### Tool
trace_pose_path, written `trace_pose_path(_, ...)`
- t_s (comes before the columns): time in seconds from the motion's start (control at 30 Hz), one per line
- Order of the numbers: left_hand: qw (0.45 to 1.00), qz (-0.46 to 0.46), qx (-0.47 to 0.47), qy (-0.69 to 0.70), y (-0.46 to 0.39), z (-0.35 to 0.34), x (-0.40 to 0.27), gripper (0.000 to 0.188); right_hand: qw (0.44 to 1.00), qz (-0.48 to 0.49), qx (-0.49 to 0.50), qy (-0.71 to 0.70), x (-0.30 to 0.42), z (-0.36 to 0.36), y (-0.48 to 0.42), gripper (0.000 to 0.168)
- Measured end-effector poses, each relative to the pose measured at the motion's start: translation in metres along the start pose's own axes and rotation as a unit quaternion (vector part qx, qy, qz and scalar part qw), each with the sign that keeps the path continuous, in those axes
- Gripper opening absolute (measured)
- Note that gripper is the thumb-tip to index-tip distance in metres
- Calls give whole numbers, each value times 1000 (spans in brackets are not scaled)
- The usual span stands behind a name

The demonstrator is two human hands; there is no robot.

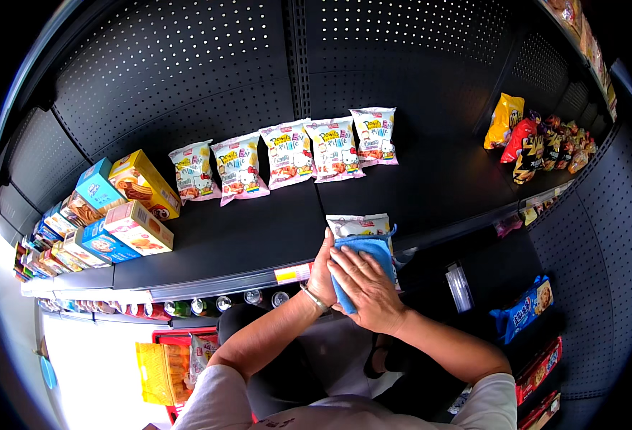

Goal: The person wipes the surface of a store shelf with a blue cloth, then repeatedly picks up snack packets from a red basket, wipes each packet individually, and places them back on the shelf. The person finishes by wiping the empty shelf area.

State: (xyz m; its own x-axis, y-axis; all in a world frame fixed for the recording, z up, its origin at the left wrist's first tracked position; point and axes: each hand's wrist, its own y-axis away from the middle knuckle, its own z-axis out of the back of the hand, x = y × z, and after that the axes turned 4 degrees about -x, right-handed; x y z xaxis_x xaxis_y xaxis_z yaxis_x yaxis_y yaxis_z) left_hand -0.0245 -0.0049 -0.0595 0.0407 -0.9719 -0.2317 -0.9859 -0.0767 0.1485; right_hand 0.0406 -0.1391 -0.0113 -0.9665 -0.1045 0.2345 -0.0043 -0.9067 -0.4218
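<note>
A pale snack bag is held up at the shelf's front edge, most of it hidden behind a blue cloth. My left hand grips the bag along its left side, thumb pointing up. Flat on the cloth lies my right hand, fingers together, pressing it to the bag's front. Behind, several matching snack bags stand in a slanting row on the black shelf, among them the rightmost bag and the leftmost bag.
Boxed biscuits line the shelf's left side. Bright snack bags stand at the far right. Below are drink cans, a red basket holding a yellow package, and a blue snack bag. A price tag marks the shelf edge.
</note>
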Motion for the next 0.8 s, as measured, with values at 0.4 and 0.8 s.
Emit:
trace_pose_path(0.4,988,-18,-115,-104,4,-1,36,41,981,-129,-143,-16,-42,9,-4,53)
trace_pose_path(0.8,964,-53,-129,-225,11,7,38,43,995,-81,-56,-26,-23,-7,2,67)
